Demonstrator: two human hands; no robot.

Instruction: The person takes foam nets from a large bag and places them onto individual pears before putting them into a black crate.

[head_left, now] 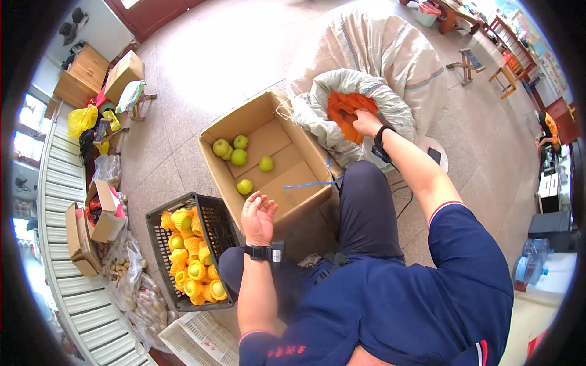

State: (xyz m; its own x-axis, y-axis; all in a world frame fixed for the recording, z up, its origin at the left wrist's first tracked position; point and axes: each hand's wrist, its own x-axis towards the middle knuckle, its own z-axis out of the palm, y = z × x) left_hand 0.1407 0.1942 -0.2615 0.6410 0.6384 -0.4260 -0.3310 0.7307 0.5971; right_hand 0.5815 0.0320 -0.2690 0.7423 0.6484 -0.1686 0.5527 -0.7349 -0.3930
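My right hand (366,122) reaches into a white woven sack (375,85) at upper right, its fingers bent on the orange material (343,107) inside. My left hand (259,215) is palm up with loosely curled, separated fingers and nothing in them, over the near edge of an open cardboard box (268,140). Several green apples (239,157) lie in that box. Left of it, a black plastic crate (152,222) holds several fruits in yellow foam nets (195,268). A blue strap (308,184) hangs over the box's right side.
Along the left wall are smaller boxes (107,216), plastic bags (137,287) and a radiator (73,287). Newspaper (198,338) lies below the crate. Small stools (467,67) stand at upper right; water bottles (532,263) are at the right edge. A dark object (435,155) sits beside the sack.
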